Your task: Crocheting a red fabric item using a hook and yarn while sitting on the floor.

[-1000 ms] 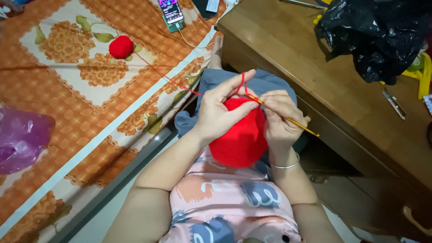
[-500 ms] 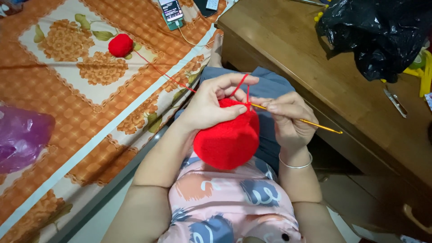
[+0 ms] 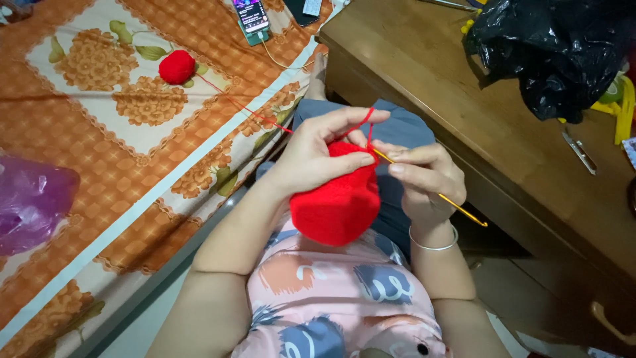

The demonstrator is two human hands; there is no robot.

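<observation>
A red crocheted piece [image 3: 338, 202] hangs over my lap in the middle of the head view. My left hand [image 3: 318, 156] pinches its top edge, and a red yarn strand [image 3: 245, 109] loops over the raised forefinger. That strand runs up and left to a small red yarn ball [image 3: 176, 67] lying on the orange flowered bedspread [image 3: 99, 172]. My right hand [image 3: 424, 179] grips a golden crochet hook [image 3: 457, 207], whose tip sits in the top edge of the red piece. A silver bangle circles my right wrist.
A brown wooden table [image 3: 477, 113] stands to the right, bearing a black plastic bag [image 3: 556, 53] and a small metal tool [image 3: 580, 151]. A phone [image 3: 250, 16] with a cable lies at the top of the bed. A purple plastic bag [image 3: 30, 209] rests at the left edge.
Both hands have shifted slightly while working the hook at the top edge of the red piece; the hook's handle now points lower right. The yarn ball has stayed put.
</observation>
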